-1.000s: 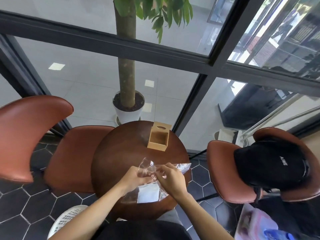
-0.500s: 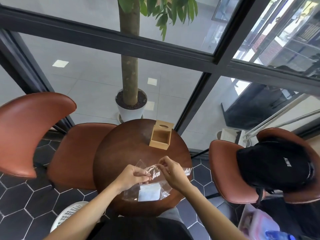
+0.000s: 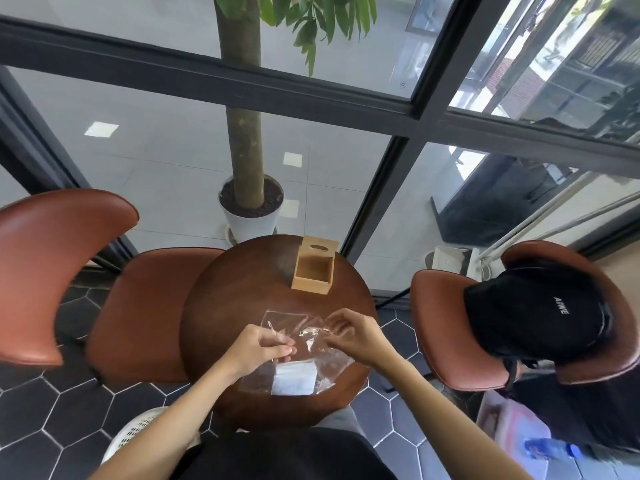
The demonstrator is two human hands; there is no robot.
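Note:
A clear plastic bag (image 3: 304,341) lies on the near half of the round dark wooden table (image 3: 242,292). A white folded item (image 3: 294,377) shows through its near end. My left hand (image 3: 256,344) pinches the bag's left upper edge with curled fingers. My right hand (image 3: 353,336) pinches the crinkled plastic at the right, a short way apart from the left hand. Behind them, at the table's far side, stands an open light wooden box (image 3: 313,270) with an oval slot in its raised lid.
A brown leather chair (image 3: 62,271) stands left of the table. On the right, another chair (image 3: 440,327) carries a black backpack (image 3: 533,306). A potted tree (image 3: 249,209) stands behind glass. A white perforated basket (image 3: 138,431) sits near my left arm.
Both hands lowered and drew slightly apart, spreading the bag flatter on the table. The camera tipped down a little.

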